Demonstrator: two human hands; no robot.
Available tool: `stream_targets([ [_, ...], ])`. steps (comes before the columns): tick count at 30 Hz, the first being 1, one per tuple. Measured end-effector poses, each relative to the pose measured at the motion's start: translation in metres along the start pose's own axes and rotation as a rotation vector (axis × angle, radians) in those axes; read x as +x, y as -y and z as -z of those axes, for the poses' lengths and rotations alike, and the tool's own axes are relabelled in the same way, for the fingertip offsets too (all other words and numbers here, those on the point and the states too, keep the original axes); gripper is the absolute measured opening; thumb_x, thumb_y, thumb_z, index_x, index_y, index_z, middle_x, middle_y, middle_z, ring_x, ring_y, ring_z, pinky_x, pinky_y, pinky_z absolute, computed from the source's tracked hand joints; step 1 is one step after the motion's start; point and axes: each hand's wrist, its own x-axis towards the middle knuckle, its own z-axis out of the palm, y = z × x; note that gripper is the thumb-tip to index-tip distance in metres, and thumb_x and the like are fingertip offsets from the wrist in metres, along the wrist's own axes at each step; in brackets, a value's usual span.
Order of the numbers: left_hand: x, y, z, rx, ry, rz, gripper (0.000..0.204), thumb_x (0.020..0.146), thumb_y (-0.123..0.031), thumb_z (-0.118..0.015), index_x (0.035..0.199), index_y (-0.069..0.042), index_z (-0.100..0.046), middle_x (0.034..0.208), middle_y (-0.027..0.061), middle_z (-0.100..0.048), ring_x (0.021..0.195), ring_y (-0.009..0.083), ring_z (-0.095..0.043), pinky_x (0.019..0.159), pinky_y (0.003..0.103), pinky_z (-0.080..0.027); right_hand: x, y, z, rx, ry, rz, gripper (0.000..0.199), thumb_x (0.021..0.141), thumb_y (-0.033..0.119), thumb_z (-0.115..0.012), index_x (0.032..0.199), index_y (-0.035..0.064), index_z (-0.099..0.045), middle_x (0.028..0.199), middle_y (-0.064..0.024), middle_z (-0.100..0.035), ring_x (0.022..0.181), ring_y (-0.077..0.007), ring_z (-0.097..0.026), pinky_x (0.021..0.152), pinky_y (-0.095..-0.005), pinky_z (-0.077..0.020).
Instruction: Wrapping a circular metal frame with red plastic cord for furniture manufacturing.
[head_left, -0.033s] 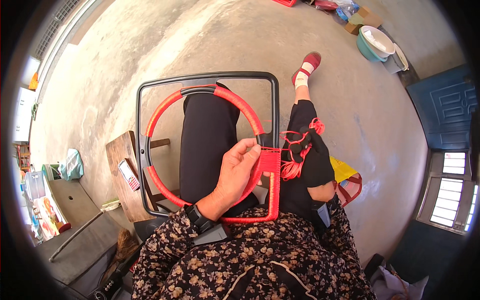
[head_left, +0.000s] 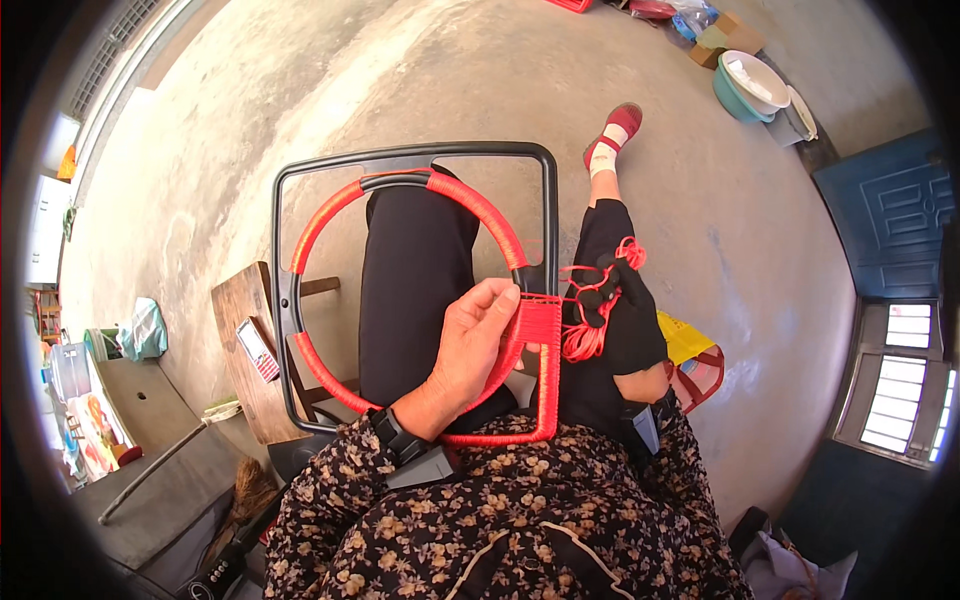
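Note:
Across my lap lies a black square frame (head_left: 551, 210) with a ring inside it, partly wrapped in red cord. My left hand (head_left: 474, 335), bare, pinches the frame's right side where ring and square meet, at the edge of a tightly wound red wrapping (head_left: 538, 326). Some of its fingers are hidden behind the frame. To the right, my right hand (head_left: 630, 320), in a black glove, is closed around a loose bundle of red cord (head_left: 584, 342). Strands run from the bundle to the wrapping. The ring's top and parts of its sides show bare black.
A wooden stool (head_left: 240, 350) at my left holds a phone (head_left: 258, 350). Beside my right leg lie a yellow packet (head_left: 682, 338) and a red-framed item (head_left: 703, 378). Basins (head_left: 750, 88) stand at the far right, near a blue door (head_left: 890, 215). A broom (head_left: 245, 495) is at lower left.
The gloved right hand and its cord bundle have shifted very slightly. The left hand keeps its pinch and the frame has stayed in place.

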Motion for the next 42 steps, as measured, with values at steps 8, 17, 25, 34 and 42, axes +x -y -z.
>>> stream_targets([
  [8, 0.001, 0.007, 0.006, -0.019, 0.023, 0.101, 0.021, 0.095, -0.027, -0.054, 0.089, -0.007, -0.057, 0.075, 0.0057, -0.065, 0.059, 0.0126, -0.063, 0.042, 0.022, -0.049, 0.011, -0.015, 0.031, -0.011, -0.024, 0.010, 0.013, 0.092, 0.020, -0.054, 0.091, 0.0073, -0.057, 0.075, -0.0054, -0.055, 0.068, -0.0115, -0.050, 0.064, -0.0241, -0.0413],
  [17, 0.003, 0.008, 0.005, -0.019, 0.029, 0.101, 0.017, 0.094, -0.020, -0.056, 0.084, -0.007, -0.055, 0.072, 0.0067, -0.064, 0.054, 0.0129, -0.062, 0.042, 0.023, -0.049, 0.022, -0.016, 0.071, -0.351, -0.071, 0.093, 0.020, 0.088, 0.020, -0.058, 0.098, 0.0029, -0.057, 0.075, -0.0072, -0.062, 0.072, -0.0149, -0.063, 0.063, -0.0270, -0.0481],
  [25, 0.005, 0.003, -0.001, -0.084, -0.060, 0.087, 0.018, 0.096, -0.023, -0.053, 0.101, -0.006, -0.055, 0.088, 0.0043, -0.064, 0.078, 0.0107, -0.064, 0.060, 0.026, -0.053, 0.024, 0.004, 0.008, -1.365, 0.008, 1.118, 0.029, 0.077, 0.008, -0.060, 0.106, 0.0062, -0.060, 0.094, -0.0098, -0.062, 0.086, -0.0269, -0.062, 0.075, -0.0340, -0.0499],
  [34, 0.010, 0.021, 0.010, -0.112, -0.103, -0.137, 0.017, 0.096, -0.014, -0.050, 0.110, -0.006, -0.055, 0.096, 0.0014, -0.062, 0.086, 0.0100, -0.061, 0.075, 0.027, -0.052, 0.004, 0.002, 0.001, -1.585, 0.282, 1.205, 0.032, 0.074, 0.004, -0.062, 0.106, 0.0029, -0.060, 0.096, -0.0095, -0.061, 0.086, -0.0209, -0.062, 0.075, -0.0337, -0.0511],
  [42, 0.009, 0.012, 0.004, -0.156, -0.162, 0.135, 0.019, 0.095, -0.013, -0.051, 0.110, -0.003, -0.056, 0.096, 0.0032, -0.064, 0.085, 0.0100, -0.061, 0.078, 0.024, -0.048, 0.032, -0.025, 0.017, -0.892, 0.546, 0.026, 0.028, 0.085, 0.009, -0.062, 0.111, -0.0017, -0.060, 0.096, -0.0057, -0.064, 0.087, -0.0101, -0.059, 0.077, -0.0268, -0.0486],
])
